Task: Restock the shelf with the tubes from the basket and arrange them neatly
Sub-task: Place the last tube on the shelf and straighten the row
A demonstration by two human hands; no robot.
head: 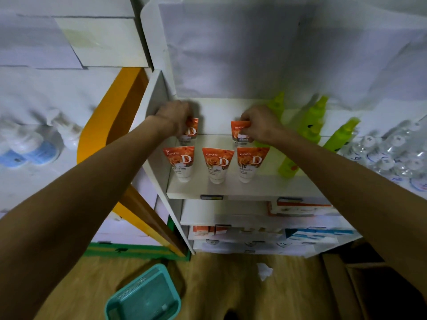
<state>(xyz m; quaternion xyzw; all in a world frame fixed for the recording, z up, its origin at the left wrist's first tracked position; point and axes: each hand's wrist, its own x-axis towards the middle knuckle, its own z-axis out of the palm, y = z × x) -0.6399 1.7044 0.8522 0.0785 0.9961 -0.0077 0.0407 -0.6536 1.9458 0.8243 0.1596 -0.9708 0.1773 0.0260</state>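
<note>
Three orange-and-white tubes stand cap-down in a front row on the white shelf (pixel 242 189): a left tube (pixel 181 162), a middle tube (pixel 218 163) and a right tube (pixel 250 163). Behind them, my left hand (pixel 176 115) grips the top of a back-row tube (pixel 190 132) at the shelf's left end. My right hand (pixel 260 124) holds another back-row tube (pixel 239 132) by its crimped top. Both held tubes are upright, their lower ends hidden behind the front row. The teal basket (pixel 143 294) sits on the floor below; it looks empty.
Green spray bottles (pixel 312 125) stand on the shelf right of my right hand. Clear small bottles (pixel 392 155) fill the far right. Lower shelves hold boxes (pixel 300 206). A crumpled white scrap (pixel 263 271) lies on the wooden floor, with cardboard boxes (pixel 369 285) at bottom right.
</note>
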